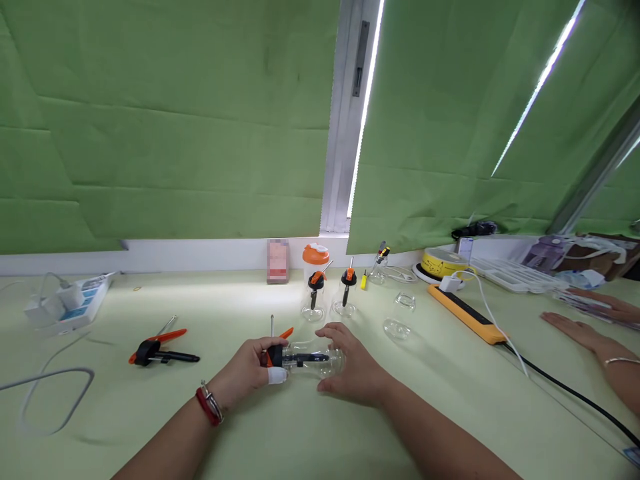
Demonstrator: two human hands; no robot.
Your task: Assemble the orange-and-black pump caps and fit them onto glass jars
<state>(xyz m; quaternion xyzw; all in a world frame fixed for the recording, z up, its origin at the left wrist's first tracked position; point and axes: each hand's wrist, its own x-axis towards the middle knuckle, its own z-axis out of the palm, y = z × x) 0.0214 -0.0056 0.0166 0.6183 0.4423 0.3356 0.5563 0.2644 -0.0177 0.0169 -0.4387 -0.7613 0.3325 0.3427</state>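
Left fingers (264,345) grip the black-and-orange cap (275,355) of a clear, rounded bottle (315,369).

This looks like a small workshop or shared workroom: one long pale-green table (240,453) runs below a window frame (340,133) and green blinds (200,133). Beyond the right hand (357,363) stand two matching glass bottles (344,308) with black-and-orange tops; a loose top (149,351) lies left of the left hand (247,370). Right of the right hand are a power strip (465,317) and another person's hands (575,330).
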